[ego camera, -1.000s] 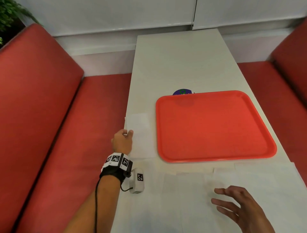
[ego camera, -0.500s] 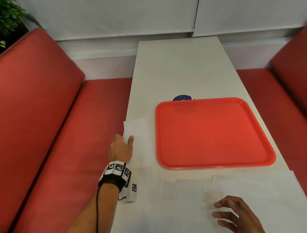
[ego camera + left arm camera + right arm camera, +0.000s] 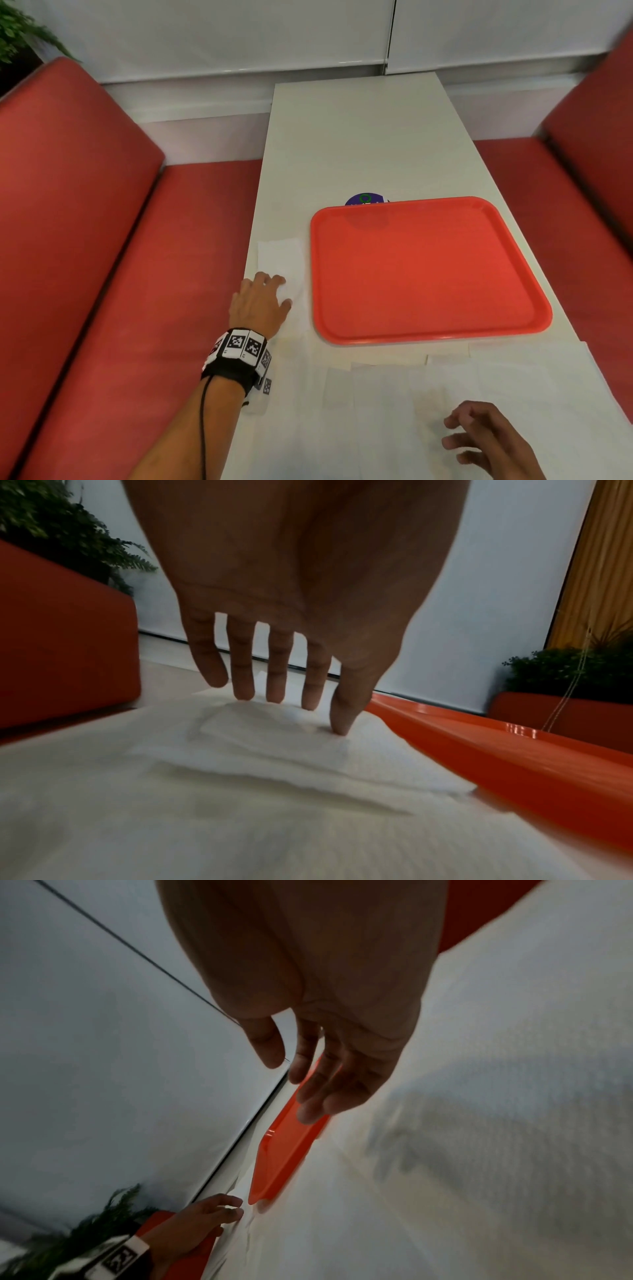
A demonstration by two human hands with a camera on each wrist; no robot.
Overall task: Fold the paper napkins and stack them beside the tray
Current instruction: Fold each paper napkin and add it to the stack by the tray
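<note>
White folded napkins (image 3: pixel 281 263) left of the tray (image 3: pixel 424 270) lie under the flat-fingered left hand (image 3: pixel 259 303); the empty, loose-fingered right hand (image 3: pixel 493 442) must probably fold another.

Folded white napkins (image 3: pixel 281 263) are lying flat beside the red tray (image 3: pixel 424 270) at the surface's left edge.
Unfolded napkins (image 3: pixel 513 383) are spreading, overlapping, along the near edge in front of the tray, which is sitting flat toward the surface's right edge.
</note>
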